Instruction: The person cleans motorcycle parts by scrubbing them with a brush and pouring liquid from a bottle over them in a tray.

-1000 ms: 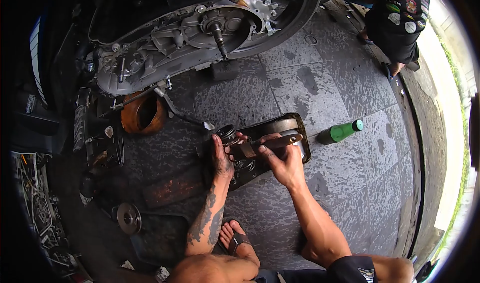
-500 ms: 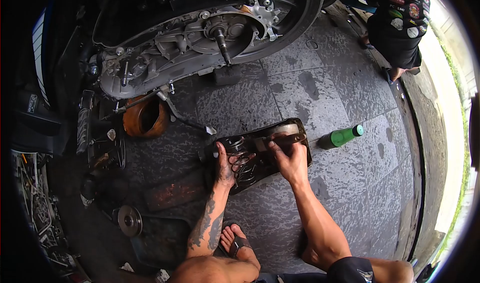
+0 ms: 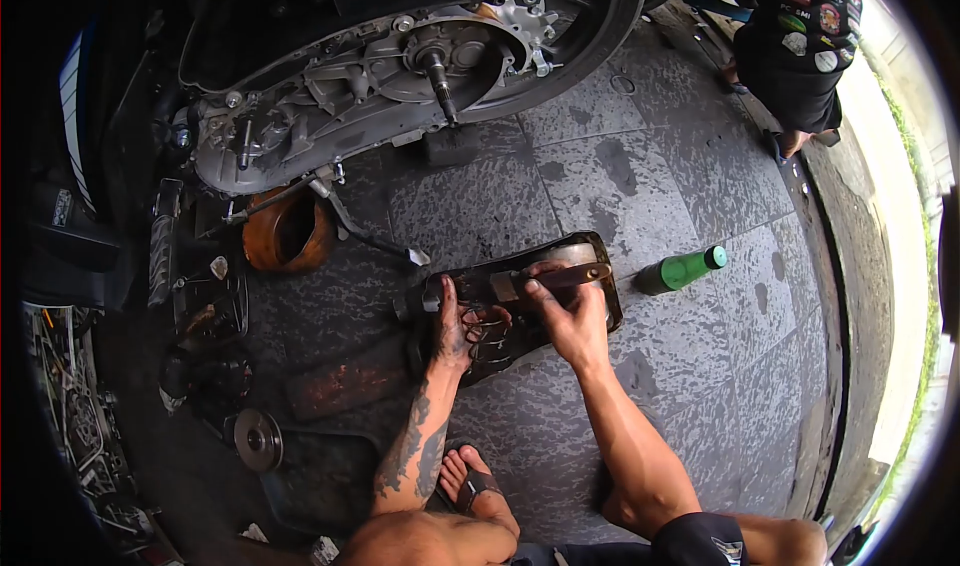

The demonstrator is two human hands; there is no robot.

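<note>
My right hand [image 3: 582, 326] is closed round a paintbrush [image 3: 572, 276] with a brown wooden handle. Its metal ferrule and dark bristles point left, towards my left hand [image 3: 454, 334]. My left hand, blackened with grease, grips a coil spring [image 3: 490, 328]; its thumb is raised and some of its fingers are hidden behind the coils. Both hands are over a dark, oily rectangular tray [image 3: 612, 311] on the floor. A round pale metal part [image 3: 572, 254] shows at the tray's far right end.
A green bottle [image 3: 682, 270] lies right of the tray. Ahead is a scooter's opened engine case [image 3: 330, 116] with a protruding shaft. An orange-brown metal drum [image 3: 285, 231], a round metal disc [image 3: 259, 440] and loose parts lie left. Another person [image 3: 800, 56] stands at the far right.
The paintbrush has moved left, so its ferrule and bristles now show above the spring near my left thumb. My left hand still grips the spring.
</note>
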